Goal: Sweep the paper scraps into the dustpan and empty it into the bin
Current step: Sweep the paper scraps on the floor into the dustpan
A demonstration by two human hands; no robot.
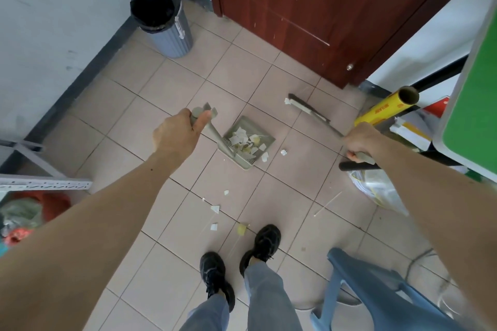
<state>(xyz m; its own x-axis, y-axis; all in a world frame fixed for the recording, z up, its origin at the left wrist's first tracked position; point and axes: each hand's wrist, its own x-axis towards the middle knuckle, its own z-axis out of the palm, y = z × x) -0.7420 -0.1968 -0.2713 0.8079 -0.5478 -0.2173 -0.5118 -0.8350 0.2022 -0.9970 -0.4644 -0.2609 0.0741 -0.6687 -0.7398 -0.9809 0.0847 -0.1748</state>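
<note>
My left hand point(179, 134) grips the top of the grey dustpan's long handle. The dustpan point(240, 125) rests on the tiled floor in the middle, holding several white and yellow paper scraps. My right hand point(359, 141) is closed around the broom handle; the broom head point(308, 108) lies on the floor to the right of the pan, near the door. Loose paper scraps point(215, 209) lie between the pan and my shoes, one crumpled scrap point(284, 152) just right of the pan. The grey bin point(164, 21) with a black liner stands open in the far left corner.
A brown door point(322, 8) is behind the broom. A green-topped table point(473, 115), a yellow roll point(387, 109) and bags crowd the right side. A blue plastic stool point(371, 285) stands near my right foot. Metal shelf rails point(45, 184) and bags lie at left.
</note>
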